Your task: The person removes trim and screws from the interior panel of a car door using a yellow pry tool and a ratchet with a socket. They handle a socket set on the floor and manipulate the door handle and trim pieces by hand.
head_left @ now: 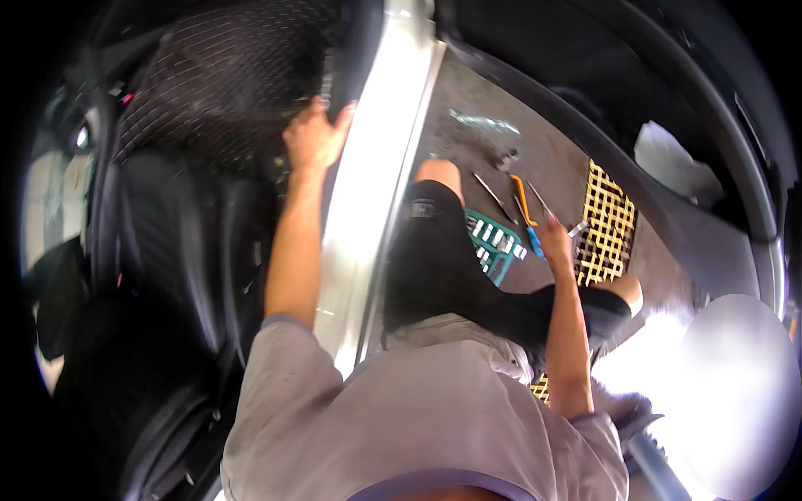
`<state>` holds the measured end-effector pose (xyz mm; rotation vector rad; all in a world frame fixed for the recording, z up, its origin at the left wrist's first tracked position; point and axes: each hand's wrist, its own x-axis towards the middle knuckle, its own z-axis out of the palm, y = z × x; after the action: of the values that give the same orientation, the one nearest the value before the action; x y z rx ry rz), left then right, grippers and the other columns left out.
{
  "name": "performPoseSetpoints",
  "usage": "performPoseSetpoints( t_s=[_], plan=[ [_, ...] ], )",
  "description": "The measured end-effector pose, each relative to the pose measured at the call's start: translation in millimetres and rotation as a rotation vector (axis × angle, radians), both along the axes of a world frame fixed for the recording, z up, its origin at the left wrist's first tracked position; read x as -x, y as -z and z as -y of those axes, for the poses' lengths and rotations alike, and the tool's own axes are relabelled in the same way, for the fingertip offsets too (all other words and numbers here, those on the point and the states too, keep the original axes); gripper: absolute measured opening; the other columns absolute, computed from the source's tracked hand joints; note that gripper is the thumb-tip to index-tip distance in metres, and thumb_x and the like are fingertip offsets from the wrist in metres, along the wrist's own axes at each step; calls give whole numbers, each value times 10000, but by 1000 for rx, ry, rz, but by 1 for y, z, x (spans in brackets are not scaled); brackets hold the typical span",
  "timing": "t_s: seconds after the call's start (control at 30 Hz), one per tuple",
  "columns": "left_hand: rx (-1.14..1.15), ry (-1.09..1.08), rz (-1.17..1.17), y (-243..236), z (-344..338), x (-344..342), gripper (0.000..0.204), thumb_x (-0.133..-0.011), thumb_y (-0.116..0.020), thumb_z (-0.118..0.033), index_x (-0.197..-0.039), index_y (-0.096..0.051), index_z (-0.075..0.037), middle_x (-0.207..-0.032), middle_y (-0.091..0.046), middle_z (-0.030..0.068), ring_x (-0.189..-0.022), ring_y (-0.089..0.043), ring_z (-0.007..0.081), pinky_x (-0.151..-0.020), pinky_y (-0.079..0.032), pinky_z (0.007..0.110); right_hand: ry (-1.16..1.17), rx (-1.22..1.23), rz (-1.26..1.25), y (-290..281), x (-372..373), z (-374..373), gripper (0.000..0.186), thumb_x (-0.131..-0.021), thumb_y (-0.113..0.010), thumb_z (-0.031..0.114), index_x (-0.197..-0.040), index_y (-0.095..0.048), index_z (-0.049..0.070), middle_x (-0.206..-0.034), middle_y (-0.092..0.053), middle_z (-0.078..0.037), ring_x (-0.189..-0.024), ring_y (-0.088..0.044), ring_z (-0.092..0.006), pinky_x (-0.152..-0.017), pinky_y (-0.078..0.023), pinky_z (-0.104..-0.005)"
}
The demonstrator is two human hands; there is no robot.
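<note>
My left hand (314, 134) is open, fingers apart, resting along the inner edge of the silver car door sill (384, 125). My right hand (555, 237) is down among hand tools on the floor, fingers closed on something I cannot make out. Around it lie an orange-handled tool (516, 191), a blue handle (534, 243), a thin screwdriver-like tool (493, 190) and a short silver tool (579, 228). Left of these is a green socket case (493, 240) holding several silver pieces, partly hidden by my leg in dark shorts (426, 250).
At left are a black seat (167, 234) and the quilted dark floor lining (209, 67). An open door (585, 92) arches over the right, with a pale item (668, 159) in its pocket. Yellow-black woven mats (608, 200) lie on the grey floor (468, 100).
</note>
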<state>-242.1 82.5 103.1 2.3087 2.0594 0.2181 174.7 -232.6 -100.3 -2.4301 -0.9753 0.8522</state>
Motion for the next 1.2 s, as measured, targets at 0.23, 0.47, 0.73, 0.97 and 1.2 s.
performPoseSetpoints(
  t_s=[0.23, 0.47, 0.73, 0.97, 1.2],
  plan=[
    [13, -58, 204, 16, -11, 6, 948, -801, -679, -700, -1474, -483, -62, -1425, -540, 249, -1307, -531, 412, -1094, -416, 486, -399, -1, 72, 43, 76, -60, 208, -972, -517, 211, -1017, -622, 37, -1074, -660, -247, -1015, -638, -457, -880, -513, -547],
    [77, -121, 292, 9, -9, -12, 873, -822, -723, -592, -1453, -509, -27, -1410, -569, 237, -1286, -563, 375, -1106, -411, 413, -564, -105, 295, 97, 116, -117, 198, -847, -599, 61, -1041, -638, 48, -1092, -633, -155, -1087, -636, -360, -900, -528, -483],
    [39, -90, 263, 17, -14, -2, 891, -812, -718, -630, -1450, -523, -39, -1387, -592, 228, -1277, -571, 358, -1103, -411, 403, -515, -257, 479, 106, 103, -97, 250, -836, -617, 128, -1079, -657, 87, -1027, -606, -91, -1075, -598, -278, -898, -462, -422],
    [45, -106, 199, 6, -3, -16, 870, -851, -680, -630, -1453, -514, -25, -1442, -540, 243, -1340, -521, 380, -1128, -385, 409, -366, -141, 478, 120, 70, -76, 277, -927, -649, 301, -1138, -619, 124, -1071, -576, -101, -1085, -578, -302, -938, -455, -476],
    [-13, -95, 153, 12, -1, -9, 833, -873, -651, -624, -1437, -532, -24, -1431, -553, 234, -1336, -524, 385, -1128, -387, 417, -473, -143, 482, 123, 83, -112, 263, -932, -646, 301, -1123, -615, 124, -1058, -582, -101, -1083, -582, -292, -885, -456, -452]
  ],
)
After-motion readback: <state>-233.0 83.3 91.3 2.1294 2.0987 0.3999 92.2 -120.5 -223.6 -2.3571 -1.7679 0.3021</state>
